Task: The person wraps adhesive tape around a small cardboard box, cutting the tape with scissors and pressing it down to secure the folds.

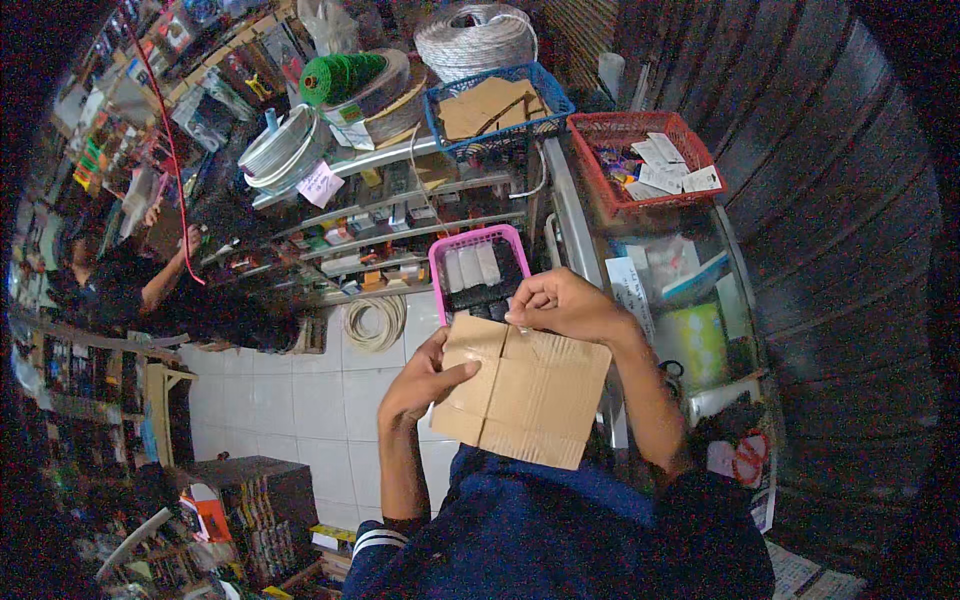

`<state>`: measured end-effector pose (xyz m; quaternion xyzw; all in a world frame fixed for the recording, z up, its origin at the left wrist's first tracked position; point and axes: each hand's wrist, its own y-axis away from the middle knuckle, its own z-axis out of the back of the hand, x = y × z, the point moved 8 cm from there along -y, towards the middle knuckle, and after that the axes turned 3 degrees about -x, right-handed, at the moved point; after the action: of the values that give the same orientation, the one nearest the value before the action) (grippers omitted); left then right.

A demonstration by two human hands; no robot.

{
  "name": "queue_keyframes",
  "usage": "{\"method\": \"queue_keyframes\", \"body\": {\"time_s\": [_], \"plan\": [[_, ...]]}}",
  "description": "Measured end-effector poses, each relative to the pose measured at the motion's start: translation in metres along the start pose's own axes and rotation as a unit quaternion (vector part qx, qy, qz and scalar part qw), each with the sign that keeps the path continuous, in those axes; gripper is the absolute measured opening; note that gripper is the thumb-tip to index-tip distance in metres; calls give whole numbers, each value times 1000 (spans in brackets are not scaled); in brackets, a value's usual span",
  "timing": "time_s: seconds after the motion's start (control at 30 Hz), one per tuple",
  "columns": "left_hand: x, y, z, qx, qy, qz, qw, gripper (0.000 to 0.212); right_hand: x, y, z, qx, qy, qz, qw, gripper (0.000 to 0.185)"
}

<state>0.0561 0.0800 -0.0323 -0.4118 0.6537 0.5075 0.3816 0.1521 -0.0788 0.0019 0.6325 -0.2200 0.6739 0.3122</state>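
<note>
A flat piece of brown cardboard (551, 390) with a crease or seam across it lies before my body. On its left edge my left hand (431, 379) is closed, the thumb on the upper face and the fingers partly hidden behind. My right hand (562, 304) is at the top edge, thumb and index finger pinched together near the seam; a bit of something clear seems to show beneath them, too small to name. Just beyond the cardboard, a pink plastic basket (480, 234) holds several pale rolls (471, 268) and dark items.
Glass display shelves (375, 232) stand ahead, with a blue basket (495, 139) of cardboard pieces, a red basket (645, 199) of cards, green twine (341, 79) and rope coils (476, 41) above. A cable coil (375, 322) rests on the tiled floor. Another person (161, 289) is at the left.
</note>
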Motion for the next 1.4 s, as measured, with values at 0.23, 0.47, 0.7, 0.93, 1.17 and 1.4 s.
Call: {"method": "queue_keyframes", "body": {"time_s": [0.23,0.47,0.7,0.93,1.17,1.4], "plan": [[0,-14,9,-82,-103,-114,985,87,8,6,-13,-42,112,-40,992,16],[-20,-22,-3,-113,-140,-140,974,71,8,10,-19,-93,59,44,993,16],[-3,-24,-9,-45,-36,1,998,59,37,15,-10,-84,189,237,949,15],[16,-31,-3,37,43,14,998,69,39,11,-23,-13,67,164,984,13],[7,-26,-5,68,85,-7,994,73,48,13,-30,-26,80,173,981,15],[17,-30,6,76,102,-25,992,74,41,9,-37,-45,37,158,986,19]]}}
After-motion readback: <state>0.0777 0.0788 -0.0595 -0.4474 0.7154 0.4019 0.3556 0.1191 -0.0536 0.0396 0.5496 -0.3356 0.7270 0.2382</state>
